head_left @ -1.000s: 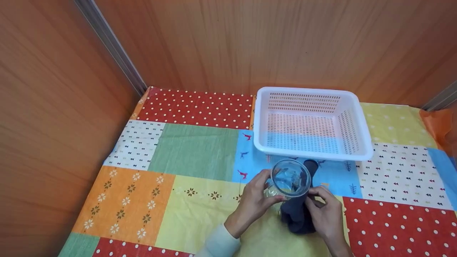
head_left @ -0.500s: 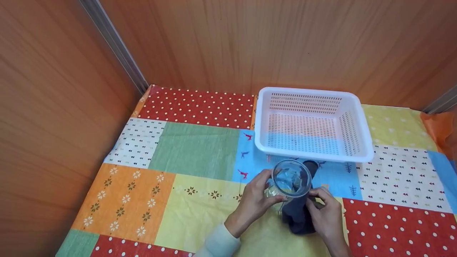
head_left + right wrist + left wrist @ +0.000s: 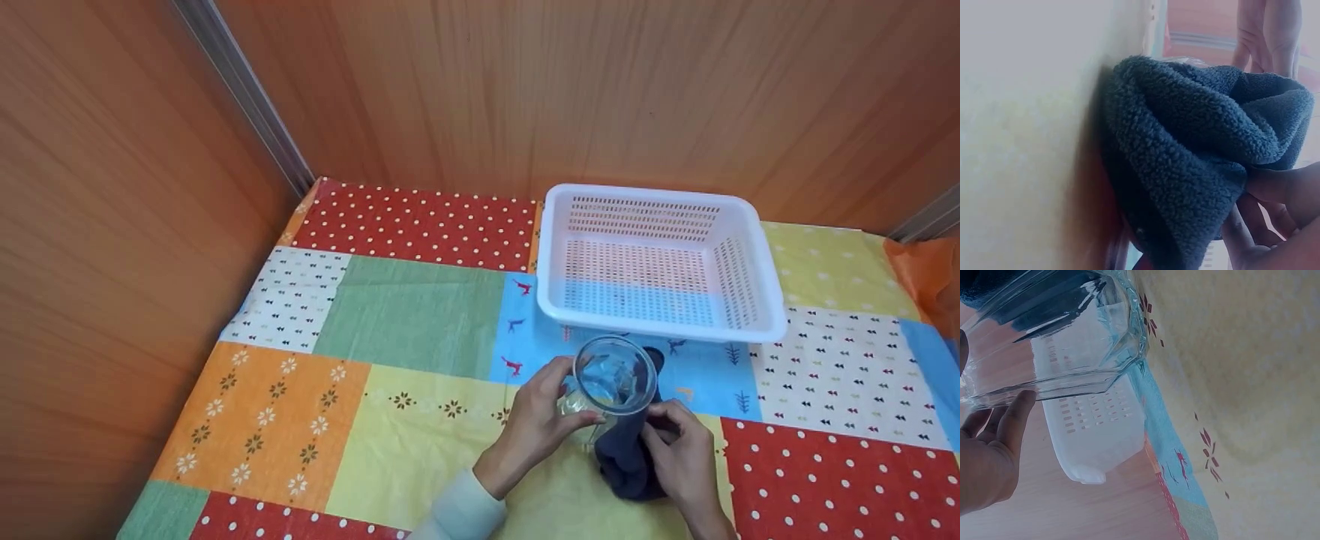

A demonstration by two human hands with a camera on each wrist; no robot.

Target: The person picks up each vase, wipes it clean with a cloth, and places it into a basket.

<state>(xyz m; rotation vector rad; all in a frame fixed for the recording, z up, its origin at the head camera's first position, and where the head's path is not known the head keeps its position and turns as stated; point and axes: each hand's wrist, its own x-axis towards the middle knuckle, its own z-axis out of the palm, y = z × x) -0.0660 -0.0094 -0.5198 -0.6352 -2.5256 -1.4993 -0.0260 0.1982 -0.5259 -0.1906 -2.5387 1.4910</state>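
My left hand (image 3: 529,412) grips a clear glass jar (image 3: 613,375) by its side, thumb toward me and fingers on the far side. In the head view the jar's round mouth faces up toward the camera. A dark blue fluffy cloth (image 3: 1174,146) is bunched along the jar's right side and hangs down to the tablecloth. My right hand (image 3: 681,446) pinches that cloth between thumb and fingers, close against the glass. Seen from the left wrist, the faceted glass wall (image 3: 1089,385) has the cloth dark behind it. The left hand's far fingertips are partly hidden by the jar.
A white plastic basket (image 3: 551,247) with slotted walls stands just beyond the jar. Below everything lies a patchwork tablecloth (image 3: 420,315). Wood-grain panels (image 3: 480,90) rise at the back and left, and orange fabric (image 3: 926,270) shows at the right edge.
The cloth's far end has drawn back slightly behind the jar, and its near end has shifted a little toward me. Left hand and jar have hardly moved.
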